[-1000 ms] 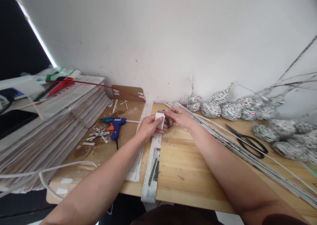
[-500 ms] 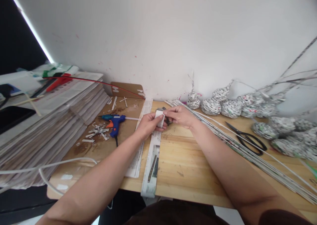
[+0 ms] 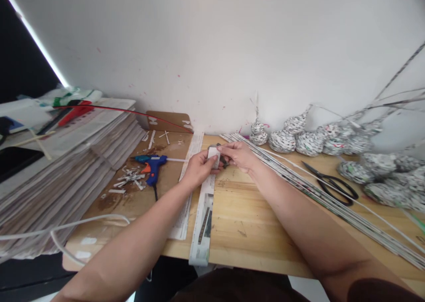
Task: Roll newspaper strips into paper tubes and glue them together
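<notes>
Near the middle of the bench (image 3: 265, 235), our two hands met over a white paper piece (image 3: 213, 152). Our left hand (image 3: 198, 165) grasped it, thumb flat across the front and fingers curled behind; our right hand (image 3: 239, 155) had its fingertips pinched on the upper edge, at one o'clock. A small dark grey bit (image 3: 223, 161) showed between the hands — too hidden for us to tell what it was.

From under our left hand a newsprint strip (image 3: 200, 231) ran towards six o'clock, its near end curling over the bench edge. Whether it joined the white paper piece, we could not tell. Beside it a wider newsprint sheet (image 3: 182, 222) lay towards seven.

At nine o'clock from our hands we had a blue glue gun (image 3: 152, 164) on its side on brown cardboard (image 3: 109, 213), with paper scraps (image 3: 131, 178) just beyond it. Farther out at nine rose a tall paper stack (image 3: 99, 156).

Slender paper rods (image 3: 308, 187) slanted from one o'clock down to four. Past them, at three, lay black-handled scissors (image 3: 335, 189) — blades together — and woven gourd shapes (image 3: 282, 138) lined the wall (image 3: 212, 49) from two o'clock round to three.
</notes>
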The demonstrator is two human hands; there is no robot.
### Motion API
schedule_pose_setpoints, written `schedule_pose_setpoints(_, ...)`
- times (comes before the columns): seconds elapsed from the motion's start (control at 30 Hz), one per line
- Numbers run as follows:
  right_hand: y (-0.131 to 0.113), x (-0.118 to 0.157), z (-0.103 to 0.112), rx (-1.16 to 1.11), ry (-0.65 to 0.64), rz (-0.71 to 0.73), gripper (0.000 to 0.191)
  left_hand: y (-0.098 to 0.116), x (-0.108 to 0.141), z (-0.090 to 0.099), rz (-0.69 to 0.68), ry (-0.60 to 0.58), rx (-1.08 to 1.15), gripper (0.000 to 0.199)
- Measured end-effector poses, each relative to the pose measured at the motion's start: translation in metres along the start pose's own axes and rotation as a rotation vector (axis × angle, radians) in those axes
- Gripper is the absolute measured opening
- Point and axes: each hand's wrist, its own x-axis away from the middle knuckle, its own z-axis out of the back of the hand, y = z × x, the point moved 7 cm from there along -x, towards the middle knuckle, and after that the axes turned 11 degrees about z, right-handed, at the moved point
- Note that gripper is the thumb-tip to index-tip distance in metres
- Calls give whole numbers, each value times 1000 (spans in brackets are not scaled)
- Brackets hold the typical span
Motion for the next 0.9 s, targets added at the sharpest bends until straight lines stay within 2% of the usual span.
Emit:
schedule_pose_setpoints(0.63,-7,3,-11,-5,62,134,41,2,1,-4,-39,-56,-15,33)
schedule_pose_setpoints(0.9,-5,6,-16,-18,88,128,45,2,2,2,-51,10,-13,33)
